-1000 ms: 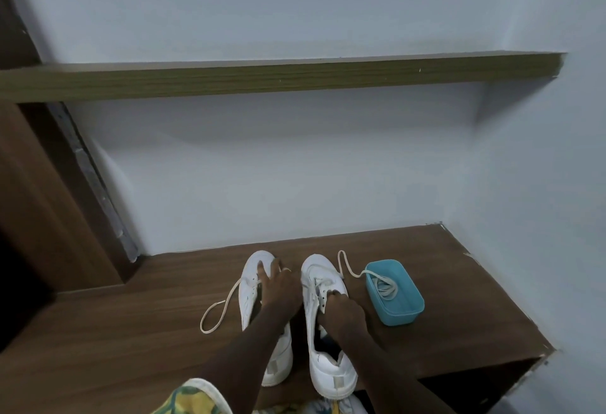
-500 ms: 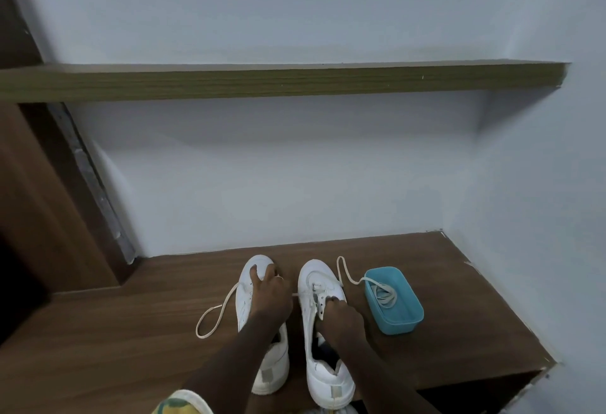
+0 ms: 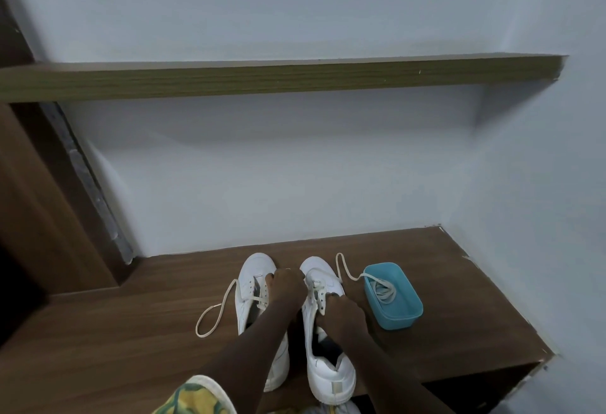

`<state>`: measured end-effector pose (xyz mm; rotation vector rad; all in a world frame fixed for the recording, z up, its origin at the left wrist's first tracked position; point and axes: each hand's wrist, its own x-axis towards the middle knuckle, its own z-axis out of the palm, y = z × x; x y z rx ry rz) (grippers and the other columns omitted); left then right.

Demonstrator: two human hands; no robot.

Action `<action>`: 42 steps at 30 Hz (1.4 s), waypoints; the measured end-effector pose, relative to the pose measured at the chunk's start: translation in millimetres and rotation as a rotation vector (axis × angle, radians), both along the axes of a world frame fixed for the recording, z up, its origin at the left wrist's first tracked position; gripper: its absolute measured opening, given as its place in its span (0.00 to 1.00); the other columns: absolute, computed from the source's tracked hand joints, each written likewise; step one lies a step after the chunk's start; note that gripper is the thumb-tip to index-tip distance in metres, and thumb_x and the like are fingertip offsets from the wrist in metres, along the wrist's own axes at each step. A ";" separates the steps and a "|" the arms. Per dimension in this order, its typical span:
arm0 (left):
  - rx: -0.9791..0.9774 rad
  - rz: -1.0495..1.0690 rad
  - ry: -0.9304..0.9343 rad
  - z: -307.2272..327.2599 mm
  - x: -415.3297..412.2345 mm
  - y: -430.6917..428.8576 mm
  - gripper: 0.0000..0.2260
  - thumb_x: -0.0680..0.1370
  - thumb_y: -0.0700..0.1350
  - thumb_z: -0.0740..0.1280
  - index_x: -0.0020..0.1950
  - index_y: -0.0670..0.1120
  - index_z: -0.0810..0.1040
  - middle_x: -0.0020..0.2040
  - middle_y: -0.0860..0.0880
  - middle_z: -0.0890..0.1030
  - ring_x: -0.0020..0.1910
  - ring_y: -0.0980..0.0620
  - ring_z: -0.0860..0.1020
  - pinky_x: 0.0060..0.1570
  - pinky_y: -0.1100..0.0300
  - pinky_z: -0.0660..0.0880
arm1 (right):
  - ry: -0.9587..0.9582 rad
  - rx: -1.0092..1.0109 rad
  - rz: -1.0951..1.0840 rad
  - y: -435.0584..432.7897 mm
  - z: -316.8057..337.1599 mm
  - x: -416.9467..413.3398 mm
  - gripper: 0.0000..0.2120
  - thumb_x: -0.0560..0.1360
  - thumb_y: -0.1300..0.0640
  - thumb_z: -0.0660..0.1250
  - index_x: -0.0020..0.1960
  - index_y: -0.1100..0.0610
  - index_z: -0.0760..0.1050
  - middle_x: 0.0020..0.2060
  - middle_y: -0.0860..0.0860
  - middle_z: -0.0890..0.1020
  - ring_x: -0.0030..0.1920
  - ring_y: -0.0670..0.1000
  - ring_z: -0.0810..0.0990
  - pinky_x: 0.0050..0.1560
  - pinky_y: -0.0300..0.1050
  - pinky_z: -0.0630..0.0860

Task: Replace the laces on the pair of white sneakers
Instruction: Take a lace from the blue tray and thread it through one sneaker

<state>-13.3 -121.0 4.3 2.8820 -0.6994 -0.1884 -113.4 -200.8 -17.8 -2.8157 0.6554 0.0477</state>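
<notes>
Two hands, one per shoe.
Left hand [image 3: 284, 286] curled on cream laces [image 3: 255, 298] of left white leather sneaker [image 3: 251, 277], grasp unclear; right hand [image 3: 344, 313] pinches eyelet flap [image 3: 319, 295] of right white leather sneaker [image 3: 331, 377].

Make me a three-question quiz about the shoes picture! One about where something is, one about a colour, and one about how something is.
1. Where is the tub?
A) on the shelf
B) between the sneakers
C) right of the right sneaker

2. What colour is the tub?
A) blue
B) red
C) yellow

3. How is the left sneaker laced?
A) tied in a bow
B) its lace is loose, looping onto the wooden surface
C) no lace at all

Answers:
1 C, it stands just right of that shoe.
2 A, its walls are blue.
3 B, a slack loop lies on the wood beside the shoe.
</notes>
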 end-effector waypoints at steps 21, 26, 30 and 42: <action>-0.914 0.341 0.506 -39.8 19.4 -12.5 0.13 0.74 0.28 0.63 0.34 0.43 0.76 0.41 0.43 0.80 0.36 0.55 0.77 0.37 0.69 0.75 | 0.016 0.041 -0.009 -8.2 -1.9 5.0 0.17 0.77 0.48 0.59 0.61 0.56 0.72 0.58 0.54 0.78 0.58 0.54 0.78 0.54 0.44 0.73; -0.939 0.303 0.578 -36.8 17.2 -11.1 0.14 0.75 0.28 0.60 0.34 0.44 0.71 0.36 0.49 0.76 0.35 0.56 0.74 0.28 0.74 0.69 | 0.029 0.052 -0.031 -8.2 -1.3 5.6 0.17 0.76 0.49 0.60 0.61 0.57 0.72 0.58 0.54 0.78 0.59 0.56 0.77 0.55 0.45 0.73; -0.855 0.147 0.605 -37.4 22.6 -13.2 0.15 0.76 0.28 0.57 0.35 0.45 0.69 0.35 0.50 0.73 0.35 0.56 0.71 0.31 0.71 0.67 | 0.036 0.061 -0.033 -7.8 -1.5 6.5 0.17 0.77 0.49 0.59 0.61 0.57 0.71 0.58 0.54 0.77 0.59 0.55 0.77 0.55 0.45 0.73; -0.508 0.021 0.485 -9.8 31.9 -14.1 0.08 0.70 0.43 0.59 0.31 0.49 0.73 0.38 0.54 0.78 0.48 0.51 0.78 0.57 0.58 0.71 | 0.014 0.507 -0.233 -10.1 21.0 17.9 0.18 0.81 0.54 0.55 0.62 0.65 0.74 0.58 0.61 0.78 0.59 0.58 0.77 0.47 0.45 0.64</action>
